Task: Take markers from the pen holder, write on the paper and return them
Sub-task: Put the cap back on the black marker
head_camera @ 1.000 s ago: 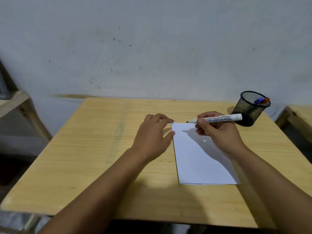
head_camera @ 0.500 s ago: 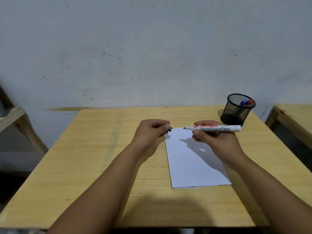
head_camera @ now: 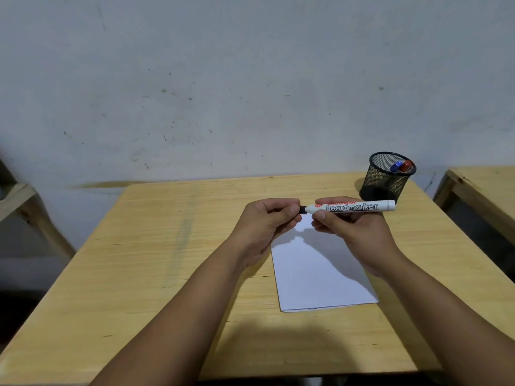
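Note:
A white board marker (head_camera: 354,206) lies level in the air over the far end of the white paper (head_camera: 315,274). My right hand (head_camera: 354,229) holds its barrel from below. My left hand (head_camera: 267,221) pinches a black cap (head_camera: 303,209) that sits against the marker's tip end; most of the cap is hidden by my fingers. The black mesh pen holder (head_camera: 386,179) stands at the table's far right, just behind the marker's tail, with a blue-capped marker (head_camera: 395,166) and a red-capped marker (head_camera: 407,165) inside.
The paper lies on a light wooden table (head_camera: 167,246) set against a scuffed grey wall. A second wooden table (head_camera: 485,190) stands close on the right, and a wooden frame (head_camera: 25,201) on the left.
My left hand has come off the paper's corner and moved right to the marker's tip, which showed bare before and is now covered by the black cap. The marker has turned level.

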